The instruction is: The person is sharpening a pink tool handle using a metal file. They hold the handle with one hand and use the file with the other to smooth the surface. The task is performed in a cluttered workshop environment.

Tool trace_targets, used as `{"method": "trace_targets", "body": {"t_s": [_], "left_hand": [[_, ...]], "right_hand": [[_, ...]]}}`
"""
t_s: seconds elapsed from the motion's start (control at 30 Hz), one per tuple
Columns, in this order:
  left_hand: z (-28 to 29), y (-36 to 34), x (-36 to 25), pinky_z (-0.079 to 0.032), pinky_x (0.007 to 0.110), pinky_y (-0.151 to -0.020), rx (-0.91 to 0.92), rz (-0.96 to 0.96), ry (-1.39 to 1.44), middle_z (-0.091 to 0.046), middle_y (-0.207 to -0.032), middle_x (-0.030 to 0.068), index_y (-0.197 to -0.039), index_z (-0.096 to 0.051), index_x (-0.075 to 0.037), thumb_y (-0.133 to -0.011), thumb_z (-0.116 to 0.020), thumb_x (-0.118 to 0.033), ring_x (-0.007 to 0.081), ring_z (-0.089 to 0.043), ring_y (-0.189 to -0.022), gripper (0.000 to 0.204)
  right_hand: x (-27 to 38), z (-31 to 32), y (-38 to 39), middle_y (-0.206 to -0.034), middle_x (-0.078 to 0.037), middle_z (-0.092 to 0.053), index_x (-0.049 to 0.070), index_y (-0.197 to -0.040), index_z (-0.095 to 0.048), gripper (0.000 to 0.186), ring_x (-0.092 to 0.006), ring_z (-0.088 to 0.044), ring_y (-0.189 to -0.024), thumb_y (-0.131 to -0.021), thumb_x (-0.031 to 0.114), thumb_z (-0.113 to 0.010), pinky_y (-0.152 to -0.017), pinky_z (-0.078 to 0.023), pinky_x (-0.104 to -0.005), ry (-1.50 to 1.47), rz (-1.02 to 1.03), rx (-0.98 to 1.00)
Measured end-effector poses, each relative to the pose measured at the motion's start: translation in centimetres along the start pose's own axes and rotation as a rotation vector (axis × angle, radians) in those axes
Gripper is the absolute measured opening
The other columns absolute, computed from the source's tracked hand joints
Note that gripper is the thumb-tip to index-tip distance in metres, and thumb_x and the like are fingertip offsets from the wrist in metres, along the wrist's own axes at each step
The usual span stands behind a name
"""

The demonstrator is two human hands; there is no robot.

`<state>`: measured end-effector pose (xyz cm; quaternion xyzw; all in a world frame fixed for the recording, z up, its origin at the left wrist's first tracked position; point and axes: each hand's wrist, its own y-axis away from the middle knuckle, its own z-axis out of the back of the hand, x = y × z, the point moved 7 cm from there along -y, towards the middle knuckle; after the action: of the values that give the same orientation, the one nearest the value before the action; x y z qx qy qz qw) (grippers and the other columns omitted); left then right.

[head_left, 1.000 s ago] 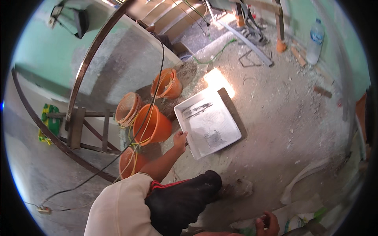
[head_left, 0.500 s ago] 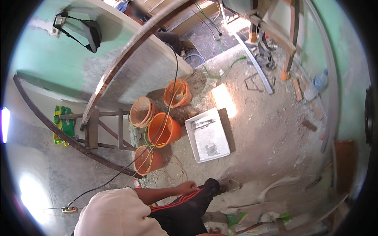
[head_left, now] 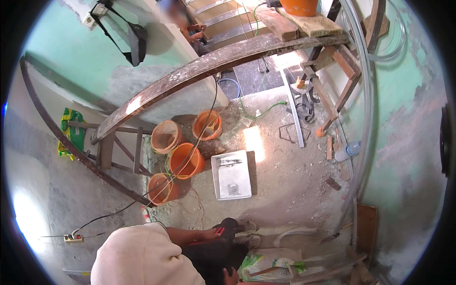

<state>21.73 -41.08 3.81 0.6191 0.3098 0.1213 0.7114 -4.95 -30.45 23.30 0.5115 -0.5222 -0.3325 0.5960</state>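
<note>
My left hand lies on the black trousers near my knee, its fingers stretched out and nothing seen in them. Low in the picture, by my other thigh, is my right hand, fingers apart and no object visible in it; the lower edge cuts off part of its arm. A cream sleeve covers my left shoulder. Beyond my feet, a white paint tray with grey residue sits on the dusty floor. Beside my right hand lies a white and green sack.
Several orange buckets cluster left of the tray, with cables across them. A long wooden plank on trestles spans the far side. A plastic bottle lies at right. Another person sits beyond the doorway.
My view has tilted up and turned, bringing in more of the doorway, the person and a bucket on planks. My left hand now lies flatter on my leg; my right hand shows more.
</note>
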Motion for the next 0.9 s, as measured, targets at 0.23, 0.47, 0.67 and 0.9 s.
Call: {"method": "trace_targets", "body": {"t_s": [0.23,0.47,0.67,0.9], "left_hand": [[-1.0,2.0,-3.7,-0.046,0.044,-0.106,-0.036,-0.189,-0.213,-0.064,-0.13,0.0231,-0.139,-0.058,-0.003,-0.1,-0.051,-0.056,0.031,-0.063,-0.119,0.066],[3.5,7.7,-9.8,-0.046,0.043,-0.106,-0.018,-0.262,-0.099,-0.065,-0.131,0.0199,-0.139,-0.06,-0.005,-0.099,-0.053,-0.058,0.0306,-0.063,-0.119,0.067],[5.0,13.2,-9.3,-0.044,0.042,-0.108,0.017,-0.134,0.133,-0.067,-0.132,0.0155,-0.137,-0.063,-0.006,-0.097,-0.057,-0.058,0.0292,-0.063,-0.12,0.065],[12.9,11.6,-14.0,-0.051,0.042,-0.097,-0.045,-0.139,-0.084,-0.072,-0.119,0.0177,-0.121,-0.073,-0.006,-0.091,-0.063,-0.059,0.0287,-0.067,-0.11,0.062]], "right_hand": [[-3.1,-0.1,-0.3,-0.152,-0.022,-0.044,0.003,-0.149,-0.043,0.072,-0.0392,-0.04,-0.141,-0.099,0.053,-0.056,-0.115,-0.034,-0.05,0.127,0.072,-0.069],[-4.8,2.7,0.7,-0.144,-0.023,-0.051,0.003,-0.143,-0.05,0.067,-0.0388,-0.047,-0.135,-0.096,0.05,-0.061,-0.111,-0.039,-0.0487,0.216,0.056,-0.14],[-3.5,6.1,1.3,-0.137,-0.023,-0.058,0.002,-0.137,-0.056,0.063,-0.0384,-0.054,-0.129,-0.094,0.047,-0.065,-0.107,-0.043,-0.0477,0.307,0.032,-0.181],[1.3,14.8,-4.1,-0.128,-0.024,-0.065,0.001,-0.13,-0.063,0.059,-0.038,-0.061,-0.122,-0.091,0.044,-0.07,-0.103,-0.047,-0.0464,0.512,0.184,-0.266]]}}
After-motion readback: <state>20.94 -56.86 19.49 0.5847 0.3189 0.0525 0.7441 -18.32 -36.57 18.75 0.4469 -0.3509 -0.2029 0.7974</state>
